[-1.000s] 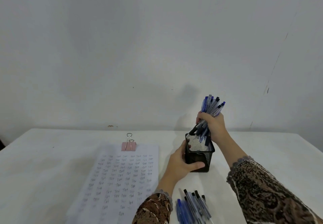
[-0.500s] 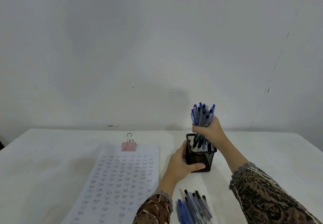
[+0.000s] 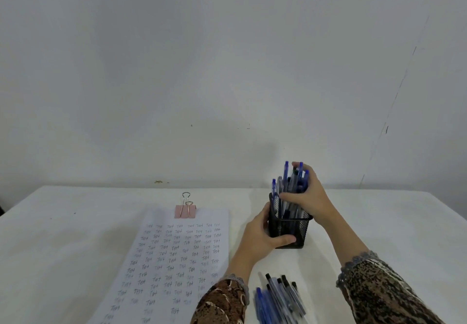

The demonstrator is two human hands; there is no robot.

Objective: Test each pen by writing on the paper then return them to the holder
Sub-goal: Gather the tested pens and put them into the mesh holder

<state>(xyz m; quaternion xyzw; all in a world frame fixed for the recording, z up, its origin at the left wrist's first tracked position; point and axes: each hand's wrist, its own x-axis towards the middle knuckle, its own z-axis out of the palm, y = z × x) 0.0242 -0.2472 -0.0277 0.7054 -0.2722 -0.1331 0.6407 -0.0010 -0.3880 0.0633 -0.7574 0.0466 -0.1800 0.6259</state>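
Left hand grips holder on table, right hand clasps pens inside.

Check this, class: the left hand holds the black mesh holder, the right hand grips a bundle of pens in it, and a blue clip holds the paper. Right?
The head view shows the clip on the paper is pink, not blue. The left hand does hold the holder and the right hand grips the pens in it.
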